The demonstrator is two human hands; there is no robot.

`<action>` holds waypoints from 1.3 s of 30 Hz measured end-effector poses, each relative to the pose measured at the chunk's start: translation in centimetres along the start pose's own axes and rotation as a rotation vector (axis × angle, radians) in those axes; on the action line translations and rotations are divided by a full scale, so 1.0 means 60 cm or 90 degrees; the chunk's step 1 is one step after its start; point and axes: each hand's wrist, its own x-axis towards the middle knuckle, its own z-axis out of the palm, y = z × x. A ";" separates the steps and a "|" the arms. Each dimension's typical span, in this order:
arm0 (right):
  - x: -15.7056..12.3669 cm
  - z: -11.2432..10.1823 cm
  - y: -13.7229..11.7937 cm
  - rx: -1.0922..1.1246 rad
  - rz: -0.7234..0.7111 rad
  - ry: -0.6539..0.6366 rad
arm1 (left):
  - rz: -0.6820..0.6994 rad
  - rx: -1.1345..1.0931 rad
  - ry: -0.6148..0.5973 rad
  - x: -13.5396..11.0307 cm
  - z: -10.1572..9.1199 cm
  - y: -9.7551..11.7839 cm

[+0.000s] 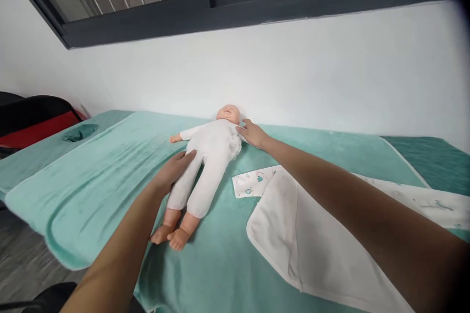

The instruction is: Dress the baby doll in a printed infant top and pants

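Note:
A baby doll with a white cloth body lies on its back, head toward the wall and bare feet toward me. My left hand rests against the doll's hip and upper leg, its fingers stretched out. At the doll's shoulder on the right side, my right hand curls its fingers around the arm, which it mostly hides. The white cloth is bunched and ruffled along that side of the torso. Under my right forearm lies a white baby garment with a printed strip, spread out.
A teal cover drapes over a padded table with a hole at its left end. The white wall and a dark window frame stand behind. A black and red chair is at the left.

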 end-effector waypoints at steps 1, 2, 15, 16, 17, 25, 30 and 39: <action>0.000 -0.001 0.006 -0.003 -0.009 -0.003 | -0.013 -0.016 -0.017 0.006 0.003 0.003; -0.004 -0.007 0.016 -0.006 -0.018 0.000 | -0.016 0.002 -0.002 0.011 0.006 0.007; -0.331 -0.367 0.310 -0.332 0.191 -0.024 | 0.461 0.539 0.054 -0.029 0.256 0.130; -0.355 -0.383 0.318 -0.331 0.197 -0.032 | 0.446 0.541 0.013 -0.024 0.287 0.133; -0.376 -0.395 0.323 -0.327 0.198 -0.039 | 0.423 0.538 -0.029 -0.017 0.313 0.135; -0.438 -0.396 0.316 -0.380 0.073 -0.109 | 0.322 0.464 -0.142 0.033 0.376 0.146; -0.421 -0.410 0.336 -0.355 0.096 -0.067 | 0.351 0.369 -0.077 0.040 0.394 0.169; -0.355 -0.432 0.361 -0.389 0.103 -0.026 | 0.301 0.614 0.077 0.078 0.423 0.201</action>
